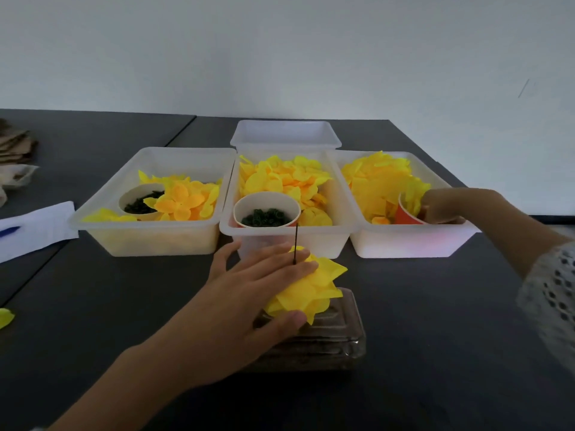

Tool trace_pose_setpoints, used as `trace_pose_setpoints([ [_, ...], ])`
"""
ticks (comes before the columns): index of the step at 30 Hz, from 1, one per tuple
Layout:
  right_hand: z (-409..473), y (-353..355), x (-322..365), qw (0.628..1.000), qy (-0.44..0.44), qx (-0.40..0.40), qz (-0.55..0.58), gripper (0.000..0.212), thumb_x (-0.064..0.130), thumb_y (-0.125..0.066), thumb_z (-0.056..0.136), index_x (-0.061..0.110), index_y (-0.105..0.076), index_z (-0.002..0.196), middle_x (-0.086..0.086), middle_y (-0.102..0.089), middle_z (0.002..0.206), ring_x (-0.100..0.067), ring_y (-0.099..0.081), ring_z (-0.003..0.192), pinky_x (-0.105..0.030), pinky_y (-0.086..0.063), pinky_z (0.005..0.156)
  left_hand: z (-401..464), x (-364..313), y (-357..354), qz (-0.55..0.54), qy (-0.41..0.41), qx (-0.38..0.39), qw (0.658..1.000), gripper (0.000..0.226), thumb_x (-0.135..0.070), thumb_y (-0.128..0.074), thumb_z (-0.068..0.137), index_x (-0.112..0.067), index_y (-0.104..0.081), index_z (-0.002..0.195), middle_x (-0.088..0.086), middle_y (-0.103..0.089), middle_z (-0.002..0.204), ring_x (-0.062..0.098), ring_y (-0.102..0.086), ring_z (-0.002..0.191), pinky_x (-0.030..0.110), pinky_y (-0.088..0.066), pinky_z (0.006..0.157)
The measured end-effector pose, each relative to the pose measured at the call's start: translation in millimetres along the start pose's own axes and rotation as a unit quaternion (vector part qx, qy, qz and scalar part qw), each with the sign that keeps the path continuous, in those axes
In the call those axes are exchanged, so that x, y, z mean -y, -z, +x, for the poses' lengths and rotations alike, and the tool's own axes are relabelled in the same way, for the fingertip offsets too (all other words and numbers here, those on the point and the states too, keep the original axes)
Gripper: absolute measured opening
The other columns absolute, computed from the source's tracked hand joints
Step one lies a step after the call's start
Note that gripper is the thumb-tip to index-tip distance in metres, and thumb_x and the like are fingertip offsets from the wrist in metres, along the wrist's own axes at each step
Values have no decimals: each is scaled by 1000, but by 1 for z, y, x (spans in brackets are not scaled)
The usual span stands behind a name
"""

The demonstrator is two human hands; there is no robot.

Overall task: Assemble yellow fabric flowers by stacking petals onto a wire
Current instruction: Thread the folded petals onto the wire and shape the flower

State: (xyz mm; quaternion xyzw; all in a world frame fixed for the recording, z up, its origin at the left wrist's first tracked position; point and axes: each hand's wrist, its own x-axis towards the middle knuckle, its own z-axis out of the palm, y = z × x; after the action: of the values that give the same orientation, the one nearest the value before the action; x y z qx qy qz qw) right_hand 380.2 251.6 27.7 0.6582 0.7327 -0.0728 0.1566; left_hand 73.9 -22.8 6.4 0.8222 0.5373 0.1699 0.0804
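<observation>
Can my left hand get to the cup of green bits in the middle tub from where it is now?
Probably yes. The left hand rests on the petal stack just before the middle tub, and the cup sits open at its near wall. Only the upright wire stands between.

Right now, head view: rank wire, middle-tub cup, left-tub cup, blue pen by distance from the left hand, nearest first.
1. Wire: rising between the left hand's fingers.
2. Middle-tub cup: just beyond the fingertips.
3. Left-tub cup: farther back, to the left.
4. Blue pen: at the far left edge.
</observation>
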Motion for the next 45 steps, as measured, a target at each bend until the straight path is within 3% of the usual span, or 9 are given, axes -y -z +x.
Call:
trace_pose_setpoints([
  [7, 18, -13, -5, 1000, 8, 8, -5, 31, 20, -40, 101, 11, -53, 127, -12, -57, 119, -29, -55, 106, -37, -46, 94, -1, 2, -5, -22, -9, -11, 1000, 58, -69, -25, 94, -53, -16, 149, -42, -2, 153, -14, 3, 143, 46, 3, 119],
  [11, 12, -5, -10, 1000, 9, -15, 25, 27, 24, -36, 102, 10, -53, 87, -6, -52, 76, -20, -49, 58, -24, -38, 51, -1, 3, -7, -21, -11, -17, 1000, 58, -68, -26, 94, -53, -16, 149, -42, -2, 153, -14, 3, 143, 44, 3, 118],
  [14, 9, 1, -15, 999, 17, -10, 35, 24, 7, -44, 95, -7, -61, 87, -11, -50, 59, -20, -45, 43, -19, -37, 38, -1, 3, -8, -24, -14, -20, 999, 57, -65, -28, 95, -52, -17, 150, -41, -2, 154, -13, 4, 144, 43, 5, 117],
  [20, 8, -1, -24, 993, 46, -73, 82, 30, 23, -66, 90, 15, -47, 69, -7, -52, 76, -24, -51, 71, -30, -37, 64, -3, 2, -10, -27, -16, -31, 999, 57, -64, -30, 96, -50, -21, 150, -40, -5, 155, -13, 2, 144, 41, 3, 117],
  [24, 9, -3, -26, 991, 32, -98, 89, 36, 21, -58, 95, 14, -50, 61, -5, -50, 68, -20, -46, 64, -32, -35, 59, -3, 1, -10, -27, -15, -34, 999, 58, -65, -30, 95, -48, -22, 150, -39, -7, 155, -13, 2, 144, 41, 3, 117],
  [32, -2, -3, -33, 984, 50, -82, 152, 3, 13, -67, 84, 13, -67, 87, -7, -66, 74, -18, -59, 62, -26, -42, 57, -3, 1, -11, -29, -11, -34, 999, 59, -66, -31, 94, -50, -21, 149, -39, -6, 155, -14, 2, 143, 44, 5, 118],
  [36, 1, -8, -24, 998, 29, -45, 45, 22, 24, -56, 95, 12, -63, 111, -14, -61, 115, -29, -56, 104, -32, -44, 86, -2, 1, -11, -26, -10, -30, 999, 60, -67, -33, 93, -51, -20, 149, -40, -5, 155, -14, 3, 143, 50, 4, 119],
  [41, 12, -2, -18, 999, 2, 47, 15, 32, 22, -45, 98, 11, -53, 127, -14, -57, 123, -32, -58, 110, -35, -47, 93, -2, 1, -10, -19, -6, -26, 999, 61, -67, -34, 93, -51, -19, 150, -40, -4, 154, -14, 5, 143, 47, 7, 119],
  [45, 19, 2, -12, 995, -18, 93, -24, 28, 15, -41, 98, 13, -54, 123, -6, -66, 88, -14, -69, 68, -22, -52, 63, -3, 0, -10, -27, -3, -28, 999, 61, -67, -35, 92, -52, -20, 149, -42, -3, 154, -15, 5, 143, 44, 9, 118],
])
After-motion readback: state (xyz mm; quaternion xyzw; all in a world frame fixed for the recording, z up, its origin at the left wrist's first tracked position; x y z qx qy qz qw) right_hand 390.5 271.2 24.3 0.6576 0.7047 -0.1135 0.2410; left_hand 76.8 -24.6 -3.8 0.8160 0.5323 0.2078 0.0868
